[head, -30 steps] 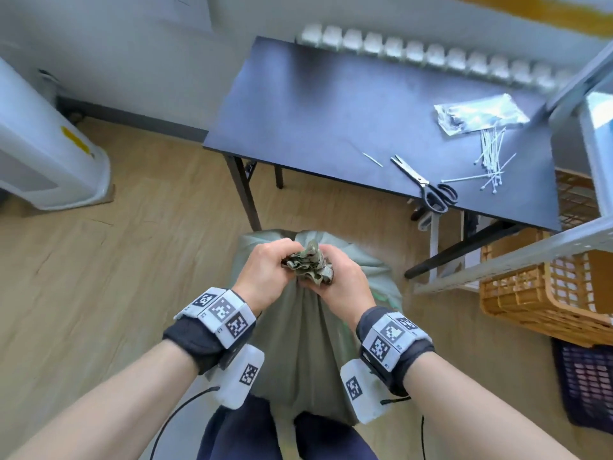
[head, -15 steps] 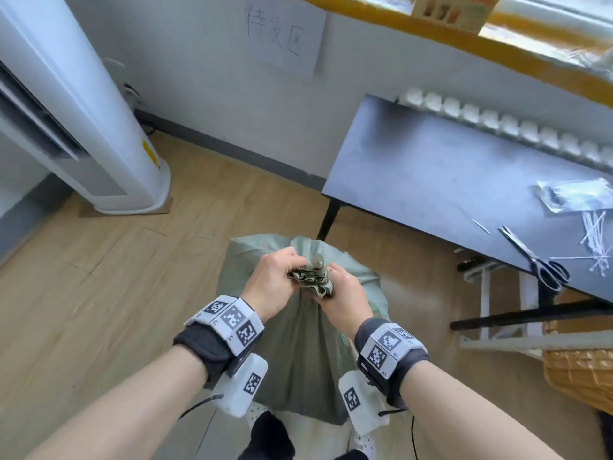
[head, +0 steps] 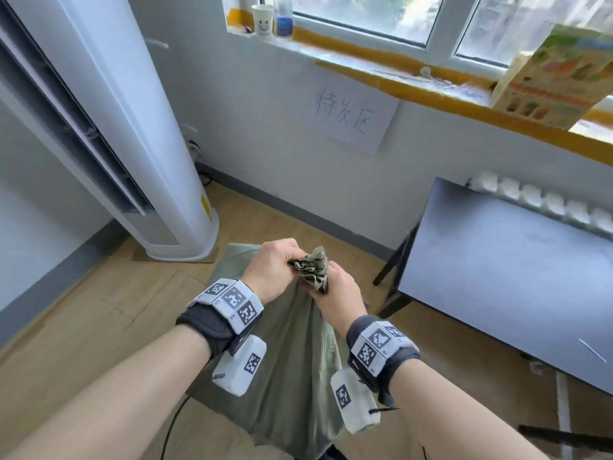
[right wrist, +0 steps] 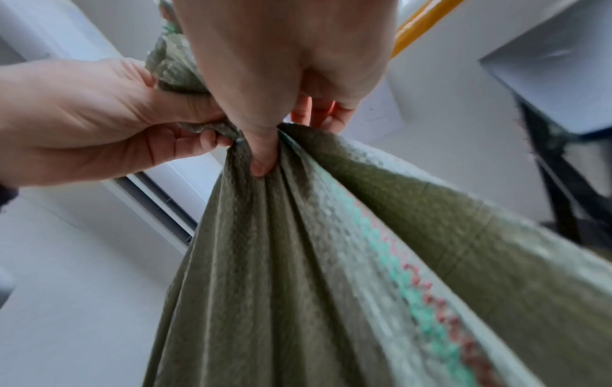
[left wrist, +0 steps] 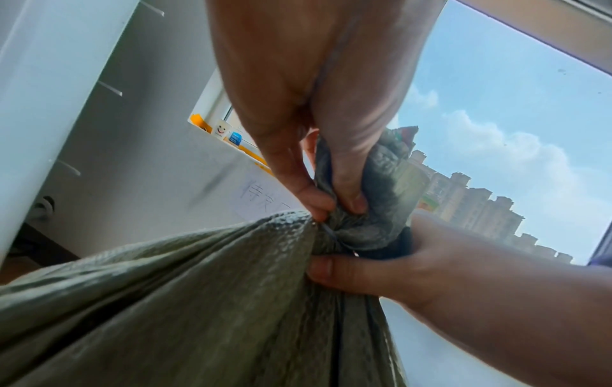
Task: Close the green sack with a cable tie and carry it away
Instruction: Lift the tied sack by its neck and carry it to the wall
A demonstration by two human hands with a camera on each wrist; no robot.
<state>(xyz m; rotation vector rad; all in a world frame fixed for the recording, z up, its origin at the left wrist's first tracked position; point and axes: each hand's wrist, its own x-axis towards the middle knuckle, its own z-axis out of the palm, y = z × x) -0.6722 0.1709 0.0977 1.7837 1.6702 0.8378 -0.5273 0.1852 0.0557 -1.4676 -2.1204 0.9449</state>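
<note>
The green woven sack (head: 292, 360) hangs in front of me over the wooden floor, its mouth bunched into a crumpled tuft (head: 311, 270). My left hand (head: 272, 270) grips the tuft from the left. My right hand (head: 335, 293) is curled round the neck just below it. In the left wrist view the left fingertips (left wrist: 331, 201) pinch the gathered cloth, and a thin pale cable tie (left wrist: 333, 235) circles the neck above the right hand (left wrist: 380, 275). The right wrist view shows the right hand (right wrist: 265, 146) pressed into the folds of the sack (right wrist: 298, 261), beside the left hand (right wrist: 116, 117).
A tall white air conditioner (head: 116, 144) stands at the left. A black table (head: 497, 277) stands at the right with a cut sliver (head: 593, 350) on it. A handwritten paper sign (head: 351, 117) hangs on the wall under the window sill (head: 398, 71). Wooden floor (head: 99, 310) lies between them.
Both hands kept their grip while the sack moved left, away from the table and toward the wall with the sign. The scissors and loose ties have left the view.
</note>
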